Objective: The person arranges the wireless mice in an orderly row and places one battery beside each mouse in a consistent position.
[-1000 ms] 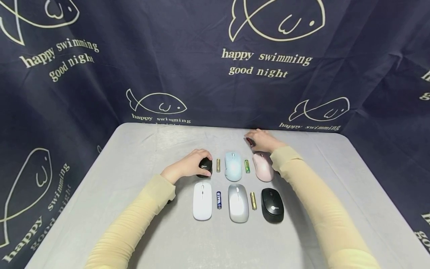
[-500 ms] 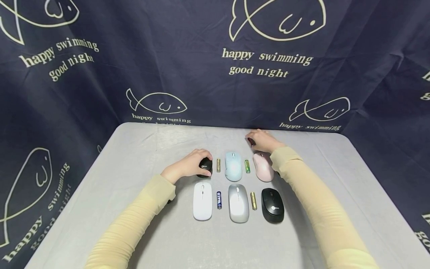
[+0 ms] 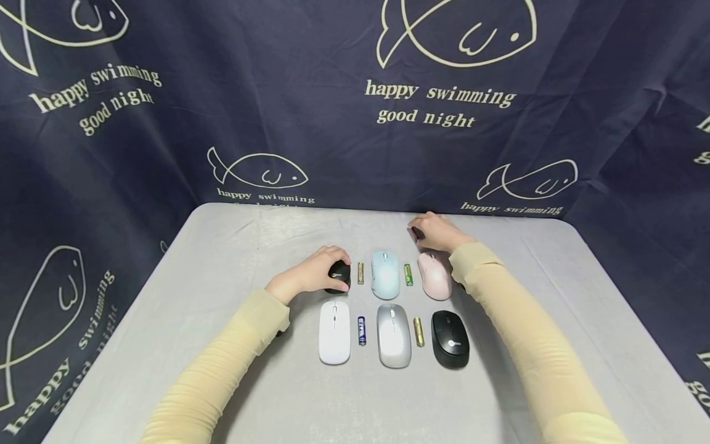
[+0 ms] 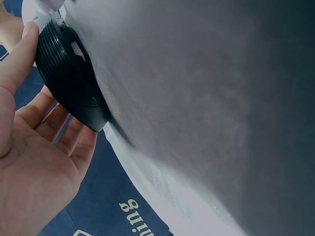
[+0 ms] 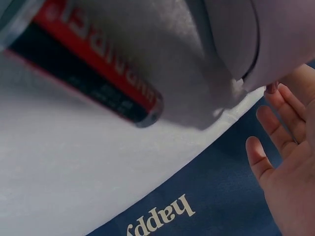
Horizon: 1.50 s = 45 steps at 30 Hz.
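Note:
My left hand curls round a black mouse at the back left of the group. In the left wrist view this black mouse is tilted, with thumb and fingers on opposite sides. Near the table's back edge my right hand pinches a small dark red thing, largely covered by the fingers; I cannot tell its kind. Just in front of that hand lies a pink mouse, partly beside the sleeve. A red and black battery looms close in the right wrist view.
A light blue mouse stands between a gold battery and a green battery. The nearer row has a white mouse, blue battery, silver mouse, gold battery and black mouse. Printed dark curtain behind.
My right hand has shifted slightly to the right with the small dark red thing. The left hand and the rows of mice and batteries look the same.

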Available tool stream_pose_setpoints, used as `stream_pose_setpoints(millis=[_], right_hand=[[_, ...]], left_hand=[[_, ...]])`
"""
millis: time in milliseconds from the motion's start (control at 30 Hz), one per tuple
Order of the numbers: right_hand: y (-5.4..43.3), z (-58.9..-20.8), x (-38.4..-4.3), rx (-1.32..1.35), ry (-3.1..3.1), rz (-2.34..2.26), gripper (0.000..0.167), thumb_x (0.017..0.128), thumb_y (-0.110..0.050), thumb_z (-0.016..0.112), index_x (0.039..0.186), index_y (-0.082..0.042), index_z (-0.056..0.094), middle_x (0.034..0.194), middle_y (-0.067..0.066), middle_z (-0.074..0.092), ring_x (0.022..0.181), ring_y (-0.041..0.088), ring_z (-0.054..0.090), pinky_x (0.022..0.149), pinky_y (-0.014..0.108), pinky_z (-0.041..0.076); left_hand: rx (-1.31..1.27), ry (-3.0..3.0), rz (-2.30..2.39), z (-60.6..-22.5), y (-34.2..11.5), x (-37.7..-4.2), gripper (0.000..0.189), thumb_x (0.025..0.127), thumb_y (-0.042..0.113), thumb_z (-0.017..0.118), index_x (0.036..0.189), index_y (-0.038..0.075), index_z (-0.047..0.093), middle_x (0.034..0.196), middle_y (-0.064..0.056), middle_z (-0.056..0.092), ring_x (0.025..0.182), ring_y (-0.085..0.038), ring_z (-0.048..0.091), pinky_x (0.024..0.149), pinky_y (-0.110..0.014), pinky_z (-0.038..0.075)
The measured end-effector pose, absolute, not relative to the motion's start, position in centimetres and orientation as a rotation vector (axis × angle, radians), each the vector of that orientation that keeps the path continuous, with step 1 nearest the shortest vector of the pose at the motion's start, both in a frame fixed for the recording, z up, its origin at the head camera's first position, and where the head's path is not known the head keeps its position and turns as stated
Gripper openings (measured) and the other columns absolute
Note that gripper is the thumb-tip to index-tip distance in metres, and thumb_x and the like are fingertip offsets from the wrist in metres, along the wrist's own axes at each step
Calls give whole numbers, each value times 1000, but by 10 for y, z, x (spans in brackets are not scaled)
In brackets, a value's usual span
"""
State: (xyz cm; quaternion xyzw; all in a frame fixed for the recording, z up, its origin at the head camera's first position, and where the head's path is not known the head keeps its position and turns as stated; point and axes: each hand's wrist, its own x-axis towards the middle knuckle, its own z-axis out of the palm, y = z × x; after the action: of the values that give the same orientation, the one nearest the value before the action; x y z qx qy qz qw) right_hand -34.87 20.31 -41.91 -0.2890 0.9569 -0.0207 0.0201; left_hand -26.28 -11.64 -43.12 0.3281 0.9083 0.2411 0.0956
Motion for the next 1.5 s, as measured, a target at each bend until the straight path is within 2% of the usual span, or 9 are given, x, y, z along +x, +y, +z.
stream_pose_setpoints(millis=[433, 667, 967, 1233, 1500], right_hand=[[211, -396, -337, -890, 2992, -131, 49, 76, -12, 75, 122, 1, 61, 124, 19, 58, 114, 38, 49, 84, 54, 39], [220, -387, -330, -868, 2983, -91, 50, 79, -17, 74, 124, -1, 59, 126, 18, 57, 113, 37, 48, 83, 52, 39], [230, -374, -320, -926, 3023, -108, 48, 78, -20, 74, 122, -3, 61, 124, 16, 58, 112, 36, 49, 88, 60, 39], [239, -364, -313, -966, 3072, -99, 47, 77, -23, 74, 119, -5, 63, 122, 14, 60, 109, 35, 51, 76, 50, 42], [241, -349, -301, -1005, 3088, -142, 46, 78, -21, 72, 119, -3, 62, 121, 16, 60, 108, 35, 52, 77, 53, 42]], left_hand=[[967, 2697, 717, -429, -117, -262, 52, 76, 34, 78, 117, 9, 56, 130, -8, 52, 120, -26, 45, 102, -41, 37], [978, 2701, 710, -428, -117, -260, 52, 76, 33, 78, 116, 7, 56, 129, -8, 53, 119, -27, 46, 102, -41, 37], [972, 2709, 704, -429, -116, -260, 52, 76, 33, 78, 116, 8, 57, 129, -8, 53, 117, -26, 47, 102, -41, 38], [983, 2707, 703, -428, -116, -261, 52, 76, 33, 78, 116, 7, 57, 129, -9, 53, 119, -27, 46, 102, -41, 37], [971, 2697, 700, -429, -116, -261, 52, 77, 33, 78, 117, 7, 57, 128, -7, 54, 117, -26, 46, 102, -40, 37]])
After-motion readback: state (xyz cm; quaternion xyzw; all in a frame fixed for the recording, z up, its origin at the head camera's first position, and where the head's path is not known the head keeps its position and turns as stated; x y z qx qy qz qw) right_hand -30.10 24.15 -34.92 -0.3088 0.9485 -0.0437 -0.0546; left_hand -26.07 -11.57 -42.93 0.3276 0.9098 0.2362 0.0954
